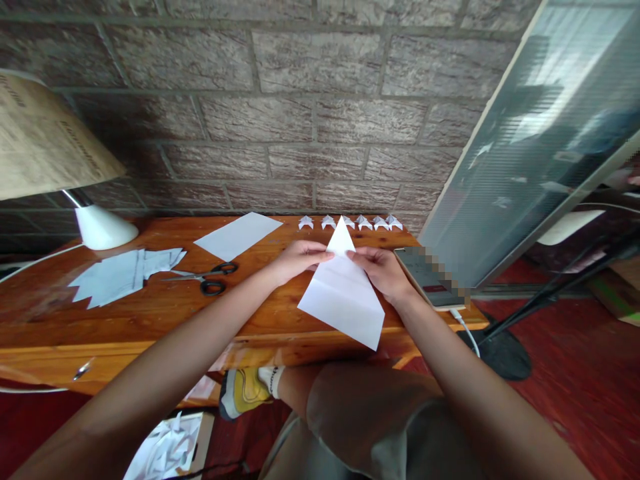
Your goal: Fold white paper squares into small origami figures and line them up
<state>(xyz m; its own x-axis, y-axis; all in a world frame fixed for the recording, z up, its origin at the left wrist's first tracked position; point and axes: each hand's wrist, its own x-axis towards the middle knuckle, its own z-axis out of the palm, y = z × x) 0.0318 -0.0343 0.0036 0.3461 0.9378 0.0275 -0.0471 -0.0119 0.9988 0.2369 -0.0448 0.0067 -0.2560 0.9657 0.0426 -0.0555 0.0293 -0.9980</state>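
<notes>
Between my two hands is a white sheet of paper (345, 293), folded to a point at its far end, with its wide end hanging toward me over the table's front edge. My left hand (299, 260) pinches its left edge, thumb on top. On the opposite edge, my right hand (383, 270) grips the paper the same way, fingers partly hidden beneath. Just beyond the pointed tip stands a row of several small folded paper shapes (363, 222). Left of my left hand lie black-handled scissors (213, 279), blades partly apart.
A blank paper sheet (239, 237) and a stack of cut paper pieces (117, 277) lie on the wooden table (260, 320). A lamp (107, 227) stands at far left. At right rests a tablet-like device (430, 277) with a white cable. Below, a box (203, 440) holds paper scraps.
</notes>
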